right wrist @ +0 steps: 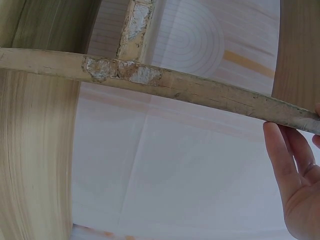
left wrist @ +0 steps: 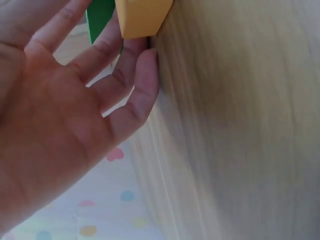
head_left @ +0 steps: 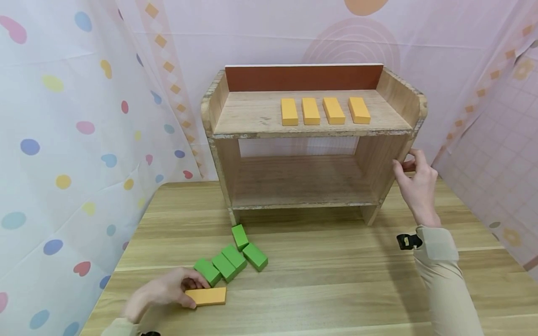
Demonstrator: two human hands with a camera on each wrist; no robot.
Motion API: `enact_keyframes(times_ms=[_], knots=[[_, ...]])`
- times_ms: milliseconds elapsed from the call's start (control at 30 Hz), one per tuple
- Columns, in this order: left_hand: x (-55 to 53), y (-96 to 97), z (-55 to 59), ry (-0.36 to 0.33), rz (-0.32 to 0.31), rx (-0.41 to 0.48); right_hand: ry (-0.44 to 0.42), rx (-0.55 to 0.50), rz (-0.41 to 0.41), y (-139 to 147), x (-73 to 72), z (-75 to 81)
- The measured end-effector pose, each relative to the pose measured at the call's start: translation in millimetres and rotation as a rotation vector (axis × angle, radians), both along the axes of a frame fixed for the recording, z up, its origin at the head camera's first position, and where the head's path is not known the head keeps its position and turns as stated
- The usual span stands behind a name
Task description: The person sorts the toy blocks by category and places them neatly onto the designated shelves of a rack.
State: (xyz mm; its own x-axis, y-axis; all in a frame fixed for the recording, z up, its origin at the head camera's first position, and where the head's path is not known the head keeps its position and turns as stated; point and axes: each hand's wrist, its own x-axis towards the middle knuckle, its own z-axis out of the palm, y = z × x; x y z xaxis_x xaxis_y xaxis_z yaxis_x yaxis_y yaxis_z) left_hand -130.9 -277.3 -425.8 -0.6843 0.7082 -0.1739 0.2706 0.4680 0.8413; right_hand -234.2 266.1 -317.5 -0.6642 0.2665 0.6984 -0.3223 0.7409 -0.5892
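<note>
On the table at the front left lies a yellow block (head_left: 210,296), its left end between the thumb and fingers of my left hand (head_left: 168,287). The left wrist view shows that yellow block (left wrist: 142,17) beyond the curled fingers. Several green blocks (head_left: 224,267) lie just behind it, the nearest close to the fingertips. My right hand (head_left: 418,186) pinches the front edge of the right side board of a small wooden shelf (head_left: 311,205). In the right wrist view, fingertips of the right hand (right wrist: 295,175) meet the worn edge of the side board (right wrist: 200,92).
Several yellow blocks (head_left: 311,111) stand in a row on the shelf's upper board (head_left: 248,112), towards its right half. A red-brown strip (head_left: 302,78) backs that board. Patterned cloth (head_left: 84,140) hangs behind and beside the wooden table (head_left: 319,280).
</note>
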Motion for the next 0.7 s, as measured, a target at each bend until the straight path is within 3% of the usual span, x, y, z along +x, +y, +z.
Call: enact_keyframes(times_ms=[467,700], knots=[[2.8,7.6,1.7,-0.035,0.087,-0.121,-0.011,0.002,0.002,-0.5,1.0,0.3],[0.8,7.3,1.1,0.004,0.074,-0.122,-0.009,0.012,-0.001,-0.1,0.4,0.6]])
